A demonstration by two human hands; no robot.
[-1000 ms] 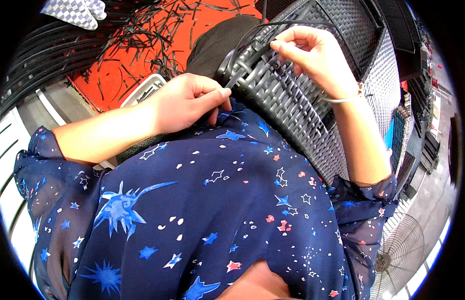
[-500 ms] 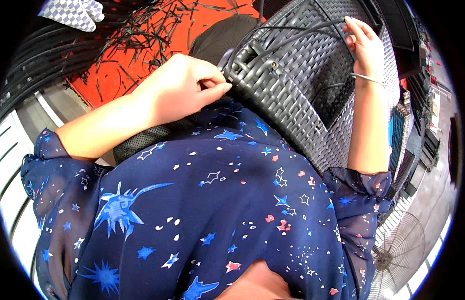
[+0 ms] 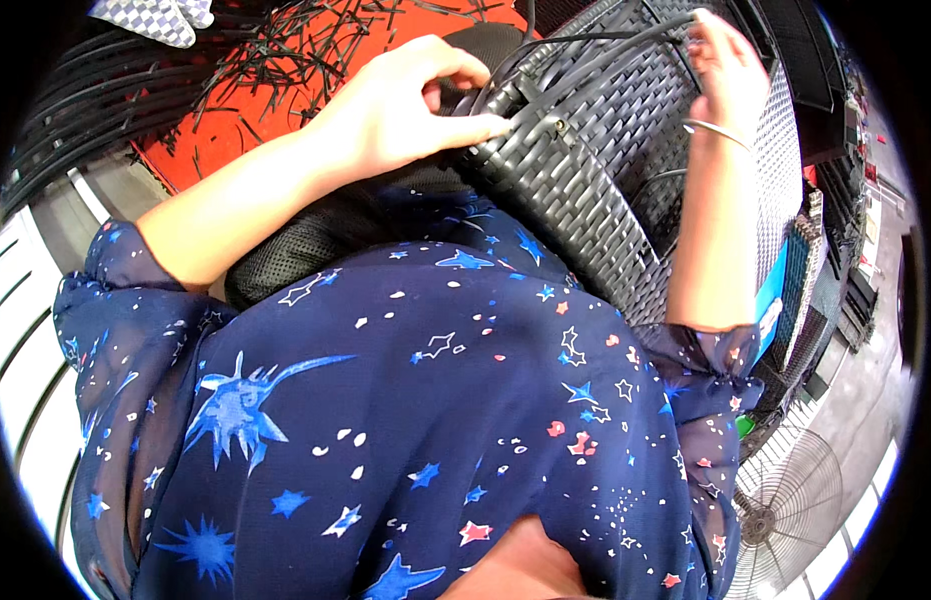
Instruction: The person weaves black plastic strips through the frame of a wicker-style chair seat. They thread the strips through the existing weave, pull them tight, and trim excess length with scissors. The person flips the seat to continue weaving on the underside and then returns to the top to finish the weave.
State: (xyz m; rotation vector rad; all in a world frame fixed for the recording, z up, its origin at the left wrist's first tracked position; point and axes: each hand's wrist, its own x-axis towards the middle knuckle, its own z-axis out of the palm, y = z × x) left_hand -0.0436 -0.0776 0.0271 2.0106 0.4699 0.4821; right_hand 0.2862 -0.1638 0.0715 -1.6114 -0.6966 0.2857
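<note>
A black wicker furniture piece (image 3: 575,170), woven from flat plastic strips, stands tilted in front of me. At its left corner my left hand (image 3: 405,108) is curved in a C, thumb and forefinger set apart against the woven edge; the other fingers are partly hidden. A loose black plastic strip (image 3: 595,72) loops from that corner across the weave to the right. My right hand (image 3: 727,80), slightly blurred, pinches the strip near its far end, above the right side of the piece. A pale bangle circles my right wrist.
Cut black strips (image 3: 285,75) lie scattered over a red surface (image 3: 215,150) at the far left. Bundled long black strips (image 3: 75,130) and a checked glove (image 3: 155,20) are left of it. A fan (image 3: 760,522) stands at lower right, and stacked dark goods (image 3: 815,260) line the right.
My left hand has moved up and right to the woven corner, and its thumb and forefinger have spread. My right hand has risen slightly with the strip; the strip's loops have shifted.
</note>
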